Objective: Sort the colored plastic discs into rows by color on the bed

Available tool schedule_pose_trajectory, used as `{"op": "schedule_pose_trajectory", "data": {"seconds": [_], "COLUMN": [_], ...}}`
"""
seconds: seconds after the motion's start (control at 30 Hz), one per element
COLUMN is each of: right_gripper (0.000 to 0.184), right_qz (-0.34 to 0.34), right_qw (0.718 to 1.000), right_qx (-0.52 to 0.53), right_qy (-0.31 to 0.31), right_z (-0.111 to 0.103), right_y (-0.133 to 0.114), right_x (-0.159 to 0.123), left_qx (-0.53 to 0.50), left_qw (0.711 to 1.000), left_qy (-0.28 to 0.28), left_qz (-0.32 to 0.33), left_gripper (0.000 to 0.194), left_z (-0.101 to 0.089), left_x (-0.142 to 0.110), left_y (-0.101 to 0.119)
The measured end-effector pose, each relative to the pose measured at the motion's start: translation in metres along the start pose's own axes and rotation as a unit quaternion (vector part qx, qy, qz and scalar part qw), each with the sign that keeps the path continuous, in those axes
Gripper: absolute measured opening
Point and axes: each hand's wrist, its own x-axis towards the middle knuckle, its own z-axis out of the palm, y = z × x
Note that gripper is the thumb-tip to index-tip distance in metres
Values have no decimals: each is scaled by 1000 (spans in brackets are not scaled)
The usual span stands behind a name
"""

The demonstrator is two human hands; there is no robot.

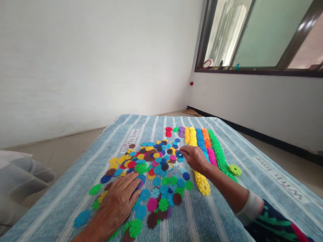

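A loose pile of notched plastic snowflake discs (156, 181) in many colours spreads over the middle of the cloth. My left hand (118, 193) lies palm down on the near left of this pile, fingers stretched out, with a purple disc (140, 184) by its fingertips. At the pile's right edge, my right hand (194, 158) is closed in a pinch on a blue snowflake disc (179, 154). Just beyond that hand run rows of overlapped discs sorted by colour: yellow (192, 136), blue (201, 143), orange (206, 136) and green (219, 153). My right forearm hides part of these rows.
A striped blue cloth (101, 161) covers the table. Short red (168, 131) and purple (181, 131) stacks stand at the far end. One lime green disc (235, 169) lies right of the green row. Sheer white fabric (25, 181) hangs at left; a window (264, 37) is at right.
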Motion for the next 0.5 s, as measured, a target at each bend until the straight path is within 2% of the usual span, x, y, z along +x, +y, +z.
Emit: {"op": "schedule_pose_trajectory", "data": {"seconds": [0.13, 0.23, 0.37, 0.5], "right_gripper": [21, 18, 20, 22], "right_qz": [121, 199, 284, 334], "right_qw": [993, 979, 955, 934], "right_qx": [16, 35, 75, 124], "right_qy": [1, -9, -22, -38], "right_z": [-24, -36, -37, -26], "right_y": [68, 104, 131, 141], "right_x": [-5, -9, -11, -5], "left_qx": [18, 23, 21, 17], "left_qw": [1000, 1000, 999, 999], "left_qy": [1, 6, 17, 23], "left_qz": [12, 20, 25, 28], "left_gripper": [35, 35, 34, 32], "left_z": [-2, -3, -2, -3], "left_x": [2, 4, 4, 5], "left_y": [0, -1, -2, -3]}}
